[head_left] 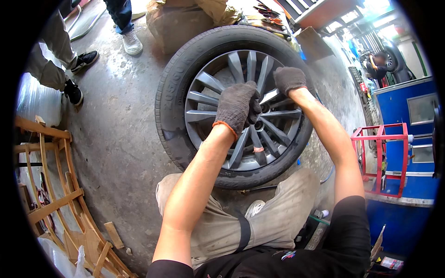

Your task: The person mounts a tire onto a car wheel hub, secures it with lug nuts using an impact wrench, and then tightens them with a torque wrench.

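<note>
A car wheel lies flat on the floor in front of me, its black tire around a grey multi-spoke alloy rim. Over the hub, my left hand in a dark knit glove with an orange cuff is closed; what its fingers hold is hidden. My right hand, gloved alike, makes a fist above the rim's right side. A bright metal piece shows between the hands; whether it is a tool or a spoke is unclear. On the near spokes rests a brush-like thing with a pinkish band.
Beyond the tire stand a cardboard box and a heap of hand tools. A wooden crate frame is at left, with two people's legs behind it. Rightward are a red metal frame and a blue cabinet.
</note>
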Action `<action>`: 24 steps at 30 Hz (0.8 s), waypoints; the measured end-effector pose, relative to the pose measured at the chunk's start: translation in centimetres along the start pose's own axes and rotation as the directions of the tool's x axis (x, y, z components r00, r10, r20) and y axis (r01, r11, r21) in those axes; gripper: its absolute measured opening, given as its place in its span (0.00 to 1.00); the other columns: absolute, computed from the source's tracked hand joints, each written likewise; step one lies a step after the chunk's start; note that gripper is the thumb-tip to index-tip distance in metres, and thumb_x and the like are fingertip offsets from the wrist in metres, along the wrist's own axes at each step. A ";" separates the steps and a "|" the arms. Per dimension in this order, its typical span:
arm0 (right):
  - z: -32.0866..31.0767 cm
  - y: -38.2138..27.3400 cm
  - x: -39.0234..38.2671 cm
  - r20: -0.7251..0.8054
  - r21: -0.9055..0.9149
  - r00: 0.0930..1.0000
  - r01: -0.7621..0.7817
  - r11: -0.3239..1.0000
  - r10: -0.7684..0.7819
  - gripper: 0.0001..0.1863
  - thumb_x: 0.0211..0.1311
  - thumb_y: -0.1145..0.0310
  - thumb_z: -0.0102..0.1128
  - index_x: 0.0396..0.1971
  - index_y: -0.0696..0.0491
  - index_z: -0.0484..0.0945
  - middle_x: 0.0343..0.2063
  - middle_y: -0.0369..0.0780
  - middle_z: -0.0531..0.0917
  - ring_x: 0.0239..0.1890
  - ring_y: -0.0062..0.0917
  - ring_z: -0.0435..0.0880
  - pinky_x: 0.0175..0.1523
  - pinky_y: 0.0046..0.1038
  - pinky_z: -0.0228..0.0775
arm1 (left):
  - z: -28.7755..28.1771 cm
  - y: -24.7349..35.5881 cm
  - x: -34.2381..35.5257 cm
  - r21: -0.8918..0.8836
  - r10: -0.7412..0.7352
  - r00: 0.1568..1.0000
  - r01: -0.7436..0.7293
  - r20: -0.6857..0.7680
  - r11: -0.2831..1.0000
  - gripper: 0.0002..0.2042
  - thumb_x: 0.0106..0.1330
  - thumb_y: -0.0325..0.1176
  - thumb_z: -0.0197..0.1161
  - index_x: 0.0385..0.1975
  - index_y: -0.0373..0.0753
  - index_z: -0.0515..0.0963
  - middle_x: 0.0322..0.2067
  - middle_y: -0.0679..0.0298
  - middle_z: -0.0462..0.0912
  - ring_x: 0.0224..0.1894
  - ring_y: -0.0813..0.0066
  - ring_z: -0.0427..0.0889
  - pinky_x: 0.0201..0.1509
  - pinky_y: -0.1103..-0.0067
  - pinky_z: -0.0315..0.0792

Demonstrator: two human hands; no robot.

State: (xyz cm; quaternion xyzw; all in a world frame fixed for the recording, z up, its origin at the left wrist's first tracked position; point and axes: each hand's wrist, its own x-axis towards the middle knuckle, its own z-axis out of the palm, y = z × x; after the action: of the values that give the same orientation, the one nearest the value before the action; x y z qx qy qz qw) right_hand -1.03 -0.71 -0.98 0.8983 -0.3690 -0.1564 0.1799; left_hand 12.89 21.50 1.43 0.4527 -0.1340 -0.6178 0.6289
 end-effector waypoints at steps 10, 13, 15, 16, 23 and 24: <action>0.8 -0.2 -0.4 -0.149 -0.110 0.988 0.021 0.994 -0.038 0.09 0.58 0.68 0.55 0.35 0.53 0.82 0.37 0.45 0.85 0.42 0.40 0.85 0.42 0.41 0.79 | -0.2 -0.6 0.4 -0.002 0.012 1.000 -0.012 0.003 1.000 0.14 0.67 0.42 0.56 0.28 0.36 0.77 0.14 0.63 0.76 0.08 0.78 0.69 0.08 0.83 0.57; 0.2 -0.4 -0.3 -0.082 -0.120 0.997 0.003 0.993 -0.013 0.10 0.58 0.69 0.55 0.34 0.53 0.84 0.37 0.46 0.86 0.42 0.40 0.86 0.41 0.41 0.80 | -0.1 -0.6 0.6 0.013 0.014 1.000 -0.014 -0.004 1.000 0.14 0.67 0.42 0.56 0.27 0.37 0.77 0.14 0.63 0.76 0.08 0.78 0.70 0.08 0.83 0.57; 0.1 -0.4 -0.2 -0.072 -0.112 0.997 -0.009 0.994 0.001 0.10 0.58 0.70 0.55 0.34 0.53 0.85 0.37 0.46 0.86 0.41 0.40 0.86 0.41 0.41 0.80 | 0.0 -0.5 0.5 0.009 0.011 1.000 -0.011 0.002 1.000 0.14 0.67 0.42 0.56 0.27 0.37 0.77 0.14 0.63 0.76 0.08 0.78 0.70 0.08 0.83 0.57; 0.6 -0.4 -0.2 -0.121 -0.111 0.992 0.006 0.994 -0.020 0.10 0.58 0.70 0.56 0.34 0.53 0.85 0.36 0.46 0.86 0.41 0.40 0.86 0.41 0.41 0.80 | 0.0 -0.6 0.6 0.009 0.017 1.000 -0.017 0.009 1.000 0.14 0.67 0.42 0.56 0.27 0.37 0.77 0.14 0.63 0.76 0.08 0.78 0.70 0.08 0.83 0.57; 0.5 -0.1 0.0 -0.098 -0.087 0.995 0.009 0.996 -0.018 0.09 0.57 0.69 0.54 0.31 0.53 0.84 0.34 0.46 0.86 0.39 0.41 0.86 0.41 0.41 0.79 | 0.0 -0.9 0.8 -0.013 0.017 1.000 -0.017 -0.001 1.000 0.14 0.67 0.42 0.56 0.27 0.36 0.77 0.14 0.63 0.76 0.08 0.77 0.70 0.08 0.83 0.57; 0.1 -0.6 0.1 -0.054 -0.084 0.999 -0.002 0.996 -0.003 0.09 0.57 0.69 0.55 0.31 0.53 0.84 0.34 0.46 0.86 0.39 0.41 0.86 0.41 0.41 0.79 | -0.2 -0.8 0.7 -0.016 0.018 1.000 -0.018 -0.004 1.000 0.14 0.67 0.42 0.56 0.27 0.36 0.77 0.14 0.63 0.76 0.08 0.77 0.70 0.08 0.83 0.57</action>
State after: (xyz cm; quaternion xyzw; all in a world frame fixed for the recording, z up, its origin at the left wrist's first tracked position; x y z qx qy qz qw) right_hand -0.65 -0.38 -1.29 0.8939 -0.3569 -0.1475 0.2275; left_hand 12.65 21.07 0.46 0.4476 -0.1322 -0.6122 0.6382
